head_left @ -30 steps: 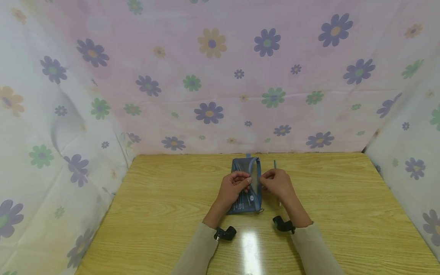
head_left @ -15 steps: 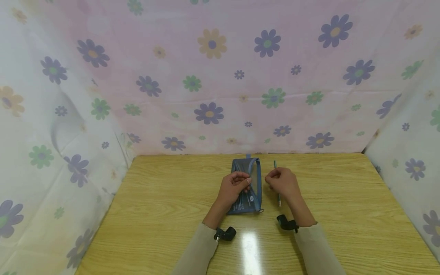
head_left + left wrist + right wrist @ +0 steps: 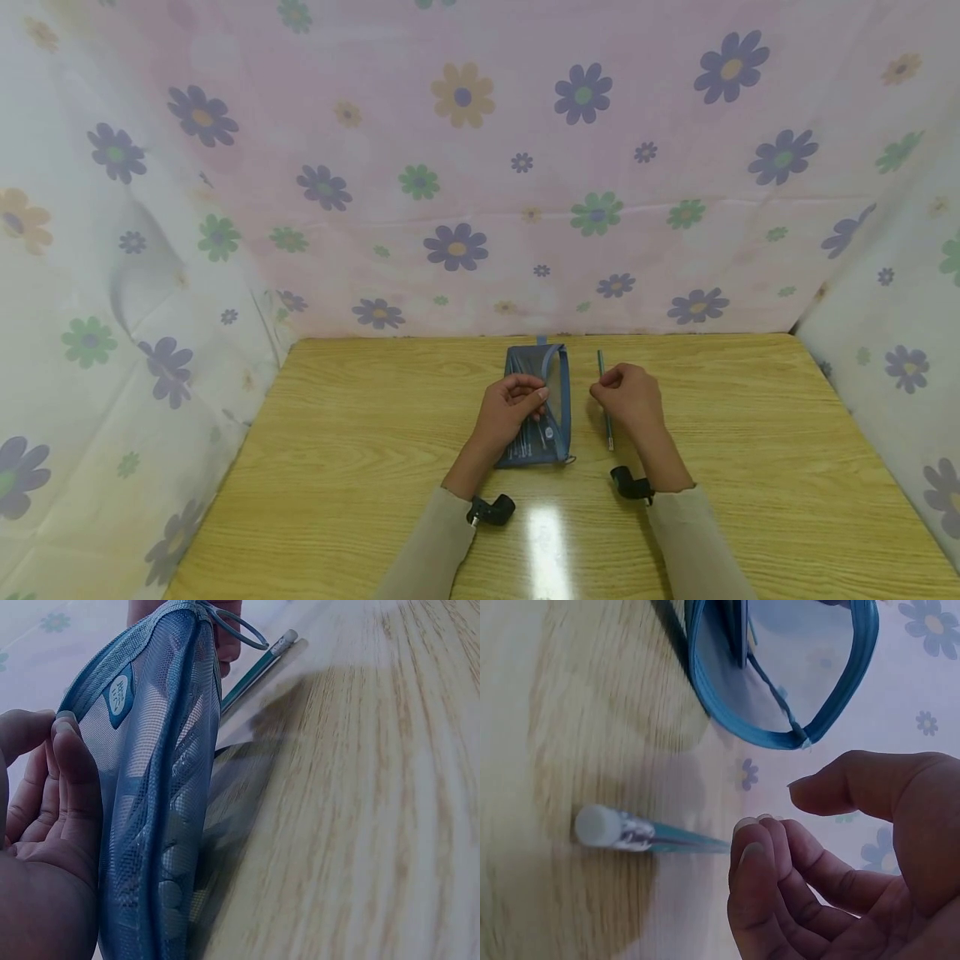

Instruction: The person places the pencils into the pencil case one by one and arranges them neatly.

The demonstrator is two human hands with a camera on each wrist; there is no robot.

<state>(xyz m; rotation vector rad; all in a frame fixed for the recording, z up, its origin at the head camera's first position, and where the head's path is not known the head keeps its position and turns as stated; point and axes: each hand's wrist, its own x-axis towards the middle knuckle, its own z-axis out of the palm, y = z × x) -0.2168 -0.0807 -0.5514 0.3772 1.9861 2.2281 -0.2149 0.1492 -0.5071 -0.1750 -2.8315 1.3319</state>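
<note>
A blue mesh pencil pouch [image 3: 527, 362] lies on the table with its zipped mouth gaping to the right. My left hand [image 3: 507, 410] pinches the near lip of that mouth between thumb and forefinger; the left wrist view shows the grip on the zipper edge [image 3: 82, 686]. To the pouch's right lies a teal pencil [image 3: 608, 432] with a white eraser [image 3: 596, 826]. Over the pencil hovers my right hand [image 3: 632, 400], its thumb apart from the loosely bent fingers and nothing between them. In the right wrist view, the fingers hide the pencil's far part.
Several long items show faintly through the pouch's mesh. A metal ring [image 3: 238, 628] hangs from the zipper end. The wood-grain table [image 3: 360, 467] meets a flowered cloth [image 3: 457, 200] at the back, and similar cloth stands on both sides.
My right hand has let go of the pouch's right edge and moved right to the pencil. The left hand keeps its pinch, and the pouch stays in place.
</note>
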